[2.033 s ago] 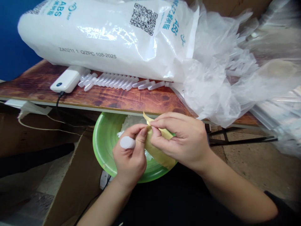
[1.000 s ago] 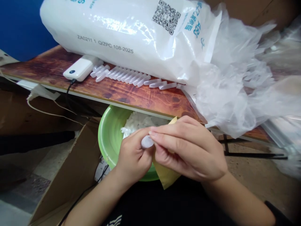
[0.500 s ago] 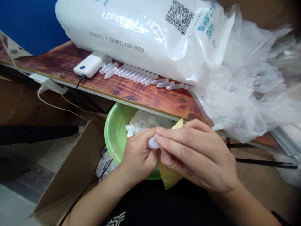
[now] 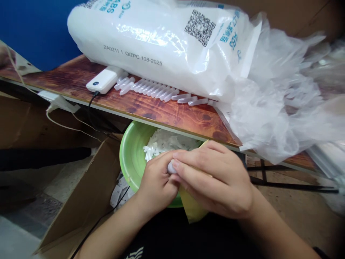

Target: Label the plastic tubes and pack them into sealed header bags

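Observation:
My left hand [image 4: 159, 180] is closed around a small whitish plastic piece [image 4: 171, 167], and only its rounded end shows between the fingers. Pressed against that end are the fingertips of my right hand [image 4: 215, 180], which is closed too. A yellow sheet [image 4: 192, 207], perhaps sandpaper, is held in the right hand and sticks out below it. Under both hands is a green basin [image 4: 129, 154] with white plastic bits [image 4: 161, 142] in it. Along the table lies a row of slim translucent plastic pieces [image 4: 153, 88].
A large white printed bag [image 4: 145, 46] lies on the wooden table [image 4: 185, 118], with crumpled clear plastic [image 4: 275, 111] at right. A white power bank [image 4: 104, 80] with a black cable sits at the left. An open cardboard box [image 4: 72, 205] stands below, left of the basin.
Both hands have shifted slightly left together, still gripping the plastic piece and yellow sheet. The right fingers sit further over the piece's end. The camera view has tilted a little.

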### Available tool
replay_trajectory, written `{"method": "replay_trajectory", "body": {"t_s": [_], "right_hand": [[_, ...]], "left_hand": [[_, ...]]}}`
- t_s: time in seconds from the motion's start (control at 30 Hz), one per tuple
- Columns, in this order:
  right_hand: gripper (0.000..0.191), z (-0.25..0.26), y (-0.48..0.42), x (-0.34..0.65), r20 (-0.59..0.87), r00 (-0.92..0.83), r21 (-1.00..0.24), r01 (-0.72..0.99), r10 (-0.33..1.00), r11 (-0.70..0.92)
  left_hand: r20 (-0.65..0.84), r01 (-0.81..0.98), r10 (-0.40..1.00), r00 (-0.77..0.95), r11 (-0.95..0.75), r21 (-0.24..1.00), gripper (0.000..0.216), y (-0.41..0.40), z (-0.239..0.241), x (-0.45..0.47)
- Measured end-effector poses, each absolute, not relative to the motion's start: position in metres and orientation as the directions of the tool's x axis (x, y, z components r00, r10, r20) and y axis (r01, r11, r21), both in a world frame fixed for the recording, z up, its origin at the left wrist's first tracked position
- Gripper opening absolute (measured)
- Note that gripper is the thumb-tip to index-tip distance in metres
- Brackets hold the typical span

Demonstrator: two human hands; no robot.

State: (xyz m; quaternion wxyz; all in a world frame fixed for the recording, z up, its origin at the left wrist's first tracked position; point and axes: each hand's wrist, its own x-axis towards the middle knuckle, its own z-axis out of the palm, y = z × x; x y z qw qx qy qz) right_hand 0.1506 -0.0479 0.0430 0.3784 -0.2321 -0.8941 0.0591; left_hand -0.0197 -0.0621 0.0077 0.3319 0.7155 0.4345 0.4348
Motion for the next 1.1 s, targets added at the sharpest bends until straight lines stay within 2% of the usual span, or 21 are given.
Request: {"method": "replay_trajectory", "body": {"t_s": [0.2,0.37,0.47,0.53,0.6,0.67,0.73,0.8,0.83,0.93,1.03,1.1], "right_hand": [[0.012,0.028,-0.051,0.14,0.762,-0.464,-0.345,0.298,0.451,0.89],[0.02,0.026,-0.053,0.135,0.767,-0.408,-0.463,0.181,0.495,0.868],[0.043,0.026,-0.05,0.144,0.775,-0.234,-0.572,0.135,0.587,0.809],[0.062,0.025,-0.047,0.158,0.734,-0.05,-0.657,0.199,0.677,0.727],[0.065,0.024,-0.045,0.177,0.576,0.003,-0.789,0.263,0.817,0.555],[0.06,0.021,-0.047,0.193,0.258,-0.153,-0.926,0.241,0.954,0.29],[0.051,0.017,-0.053,0.203,-0.079,-0.384,-0.987,0.163,0.92,-0.017],[0.038,0.014,-0.061,0.207,-0.253,-0.478,-0.967,0.129,0.841,-0.218],[0.032,0.014,-0.065,0.209,-0.288,-0.453,-0.958,0.151,0.844,-0.246],[0.027,0.019,-0.075,0.225,-0.222,-0.232,-0.925,0.358,0.947,-0.13],[0.022,0.029,-0.088,0.258,-0.037,-0.017,-0.86,0.51,0.999,-0.023],[0.021,0.034,-0.098,0.282,0.104,0.205,-0.843,0.537,0.973,-0.023]], "left_hand": [[0.352,0.296,0.906,0.233,-0.411,0.862,0.024,-0.063,0.008,-0.02],[0.369,0.236,0.897,0.243,-0.424,0.875,0.024,-0.061,0.011,-0.017],[0.353,0.178,0.894,0.276,-0.409,0.895,0.021,-0.061,0.013,-0.018],[0.311,0.167,0.908,0.282,-0.366,0.916,0.019,-0.062,0.015,-0.021],[0.297,0.169,0.917,0.267,-0.348,0.922,0.016,-0.064,0.016,-0.026],[0.302,0.175,0.916,0.266,-0.354,0.919,0.015,-0.066,0.016,-0.032],[0.294,0.205,0.915,0.276,-0.355,0.912,0.017,-0.067,0.017,-0.036],[0.278,0.274,0.924,0.264,-0.348,0.896,0.016,-0.065,0.017,-0.039],[0.253,0.324,0.938,0.239,-0.322,0.889,0.014,-0.064,0.017,-0.04],[0.034,0.466,0.991,0.129,-0.091,0.88,0.016,-0.055,0.016,-0.046],[-0.209,0.572,0.978,0.021,0.16,0.805,0.033,-0.043,0.013,-0.057],[-0.285,0.623,0.959,0.003,0.221,0.75,0.041,-0.035,0.011,-0.064]]}}
